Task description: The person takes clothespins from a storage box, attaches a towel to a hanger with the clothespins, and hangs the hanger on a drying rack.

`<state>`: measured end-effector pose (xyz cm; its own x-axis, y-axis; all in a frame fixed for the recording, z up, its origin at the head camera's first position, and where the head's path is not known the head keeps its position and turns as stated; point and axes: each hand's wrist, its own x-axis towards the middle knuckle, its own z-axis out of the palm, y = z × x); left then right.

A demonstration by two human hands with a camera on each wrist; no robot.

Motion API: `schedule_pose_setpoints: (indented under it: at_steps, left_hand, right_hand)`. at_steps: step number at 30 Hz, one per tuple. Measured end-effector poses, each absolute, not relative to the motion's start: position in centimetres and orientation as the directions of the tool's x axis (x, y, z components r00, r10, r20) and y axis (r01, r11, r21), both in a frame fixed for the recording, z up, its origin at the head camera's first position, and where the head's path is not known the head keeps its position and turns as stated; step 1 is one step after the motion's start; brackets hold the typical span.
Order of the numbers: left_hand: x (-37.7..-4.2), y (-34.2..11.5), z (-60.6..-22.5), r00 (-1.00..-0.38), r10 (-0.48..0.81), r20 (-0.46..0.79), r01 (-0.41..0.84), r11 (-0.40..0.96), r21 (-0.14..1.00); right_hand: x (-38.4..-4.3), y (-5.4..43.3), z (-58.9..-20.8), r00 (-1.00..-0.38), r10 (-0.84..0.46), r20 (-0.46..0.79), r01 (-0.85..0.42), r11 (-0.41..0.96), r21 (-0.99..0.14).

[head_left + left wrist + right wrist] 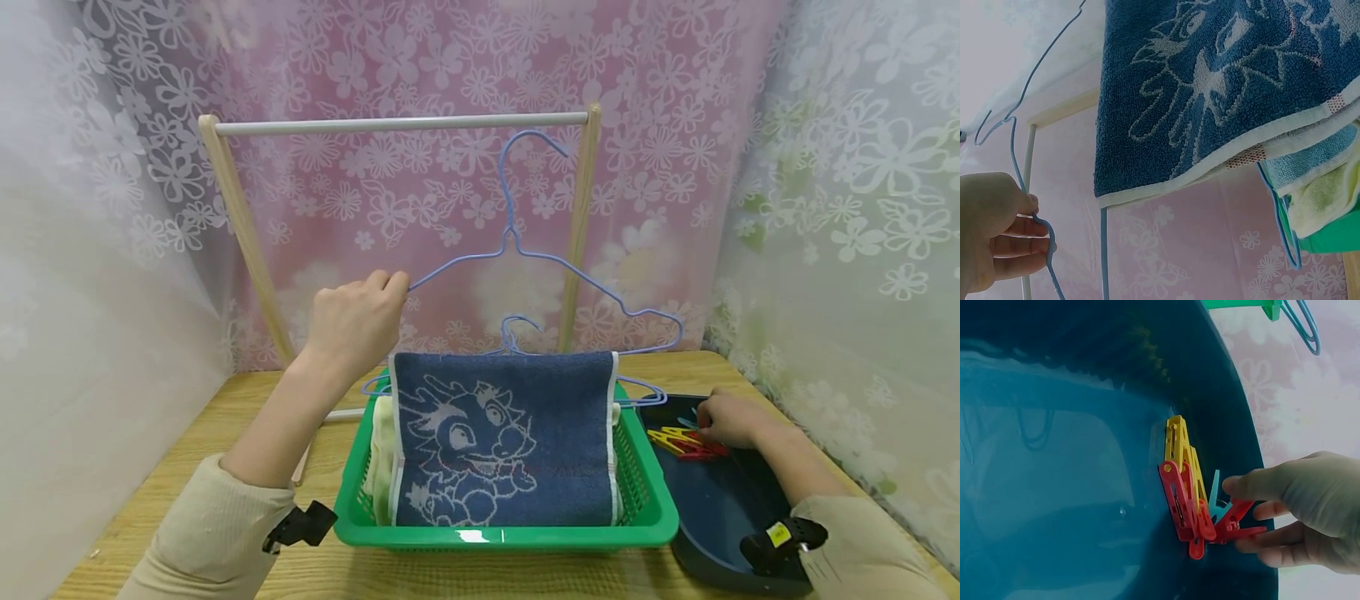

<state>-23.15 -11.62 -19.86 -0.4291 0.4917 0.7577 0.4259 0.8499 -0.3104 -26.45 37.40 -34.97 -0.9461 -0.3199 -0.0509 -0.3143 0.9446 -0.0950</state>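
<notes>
While the left hand (pixel 356 321) grips one shoulder of the blue hanger (pixel 510 229), its fingers curled round the wire above the far left corner of the green basket (pixel 502 537), a towel (pixel 504 437) hangs folded over the lower bar, in front of and partly inside the basket's opening. Dark navy and rectangular, the towel carries a cartoon creature drawn in pale grey lines, with wide eyes, spiky tufts and an open mouth, set left of the middle on the side facing the person. White binding runs down both side edges, and a faint reddish line crosses the lower half; seen from the left wrist, the weave looks looped and two layers show along one border. Behind the towel, more blue hangers (pixel 645 392) lie across the basket, with a pale yellowish cloth (pixel 382 450) inside it. Right of the basket, the dark tub (pixel 705 508) holds yellow pegs (pixel 1177 440), red pegs (pixel 1175 500) and a light blue peg (pixel 1217 509). There the right hand (pixel 735 421) has thumb and fingers bent about one red peg; whether they pinch it, I cannot tell. Beyond the basket stands a wooden rack (pixel 401 125) with a pale bar.
</notes>
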Motion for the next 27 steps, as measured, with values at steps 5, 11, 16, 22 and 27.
schedule_pose_setpoints:
  at_steps: [5,11,16,22,27]
  left_hand:
    - [-23.2,-11.6,-19.9,-0.433,0.49,0.757,0.423,0.852,-0.309]
    - [-23.1,-11.5,-19.9,-0.447,0.49,0.748,0.417,0.854,-0.311]
    - [-23.1,-11.4,-19.9,-0.445,0.494,0.747,0.42,0.852,-0.313]
    - [-23.1,-11.4,-19.9,-0.437,0.494,0.751,0.421,0.851,-0.314]
    - [-23.1,-11.4,-19.9,-0.433,0.495,0.753,0.426,0.849,-0.314]
  right_hand:
    - [-26.2,37.4,-34.9,-0.945,-0.328,0.005,-0.327,0.943,-0.054]
    - [-26.1,37.5,-34.5,-0.94,-0.338,0.052,-0.34,0.94,-0.031]
    - [-26.1,37.5,-34.2,-0.931,-0.354,0.088,-0.359,0.933,-0.042]
    - [-26.0,37.2,-33.4,-0.906,-0.378,0.19,-0.396,0.916,-0.063]
    - [-25.8,36.7,-32.4,-0.885,-0.385,0.262,-0.415,0.908,-0.067]
